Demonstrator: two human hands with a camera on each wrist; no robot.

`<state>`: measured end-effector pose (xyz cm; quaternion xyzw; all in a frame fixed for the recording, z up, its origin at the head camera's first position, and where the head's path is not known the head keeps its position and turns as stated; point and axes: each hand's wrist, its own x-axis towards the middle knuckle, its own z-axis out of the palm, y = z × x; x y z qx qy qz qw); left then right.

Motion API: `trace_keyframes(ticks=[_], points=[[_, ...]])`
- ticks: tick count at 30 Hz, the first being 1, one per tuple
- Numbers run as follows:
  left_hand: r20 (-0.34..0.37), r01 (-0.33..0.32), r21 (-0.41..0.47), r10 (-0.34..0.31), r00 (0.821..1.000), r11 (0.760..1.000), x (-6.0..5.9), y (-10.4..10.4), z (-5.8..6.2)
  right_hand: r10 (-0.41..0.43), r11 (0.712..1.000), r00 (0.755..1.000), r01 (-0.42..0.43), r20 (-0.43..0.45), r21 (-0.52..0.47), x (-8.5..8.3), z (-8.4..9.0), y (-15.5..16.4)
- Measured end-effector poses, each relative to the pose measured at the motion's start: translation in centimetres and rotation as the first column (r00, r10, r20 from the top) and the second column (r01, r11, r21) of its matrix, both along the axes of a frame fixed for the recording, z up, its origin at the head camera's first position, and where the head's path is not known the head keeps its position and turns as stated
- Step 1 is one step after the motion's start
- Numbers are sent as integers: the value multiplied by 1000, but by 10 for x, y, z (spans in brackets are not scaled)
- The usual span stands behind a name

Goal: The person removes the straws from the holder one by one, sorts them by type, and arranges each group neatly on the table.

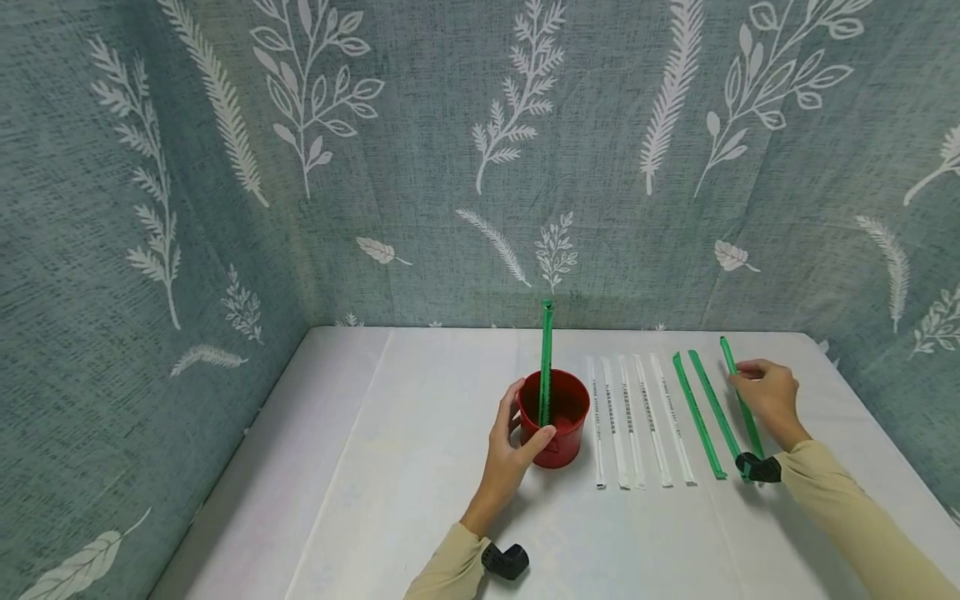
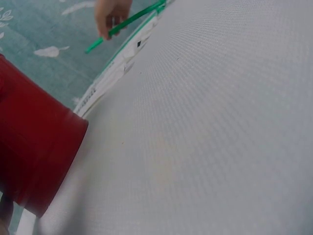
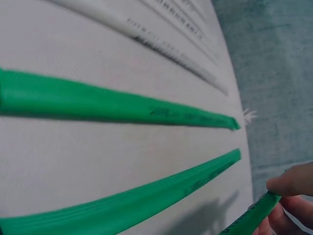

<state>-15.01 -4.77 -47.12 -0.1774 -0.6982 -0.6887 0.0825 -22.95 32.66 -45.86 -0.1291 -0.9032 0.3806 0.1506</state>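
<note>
My right hand (image 1: 767,390), right of centre in the head view, has its fingertips (image 3: 288,180) pinched on the outermost green straw (image 1: 742,400), which lies on the table (image 1: 420,517) at the right end of the row. My left hand (image 1: 512,443), near the middle of the frame, curls around the side of the red cup (image 1: 557,417), where one green straw (image 1: 546,358) already stands upright. Between the two hands lie two more green straws (image 1: 707,417) and five white wrapped straws (image 1: 637,421), all side by side. I judge the pinched straw light, thin and easily bent, its wrapper a little slick, so I'd take it near the middle, gently, rather than by an end.
</note>
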Motion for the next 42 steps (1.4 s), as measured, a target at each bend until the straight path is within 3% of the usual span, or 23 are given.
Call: trace_keyframes(ticks=[1,10,19,23,30,35,42], points=[[3,4,0,-4,1000,1000,2,0,5,-2,1000,1000,2,5,2,-1,-2,1],[-3,-4,-6,4,1000,1000,3,0,5,5,1000,999,-6,32,26,-6,-17,4],[-16,-12,9,12,1000,1000,2,1,2,37,992,997,-29,-68,119,-7,-26,-1],[-23,-22,10,22,999,1000,2,1,2,55,986,996,-43,-72,159,-7,-26,-5],[-15,1,-1,-1,1000,1000,2,1,2,14,990,1000,-15,6,137,-6,-26,-4],[4,17,3,-17,1000,1000,3,2,3,-9,988,1000,8,9,154,-8,-25,-1],[7,2,-10,-2,1000,1000,3,-1,5,1,998,1000,-1,-4,64,-10,-12,-1]])
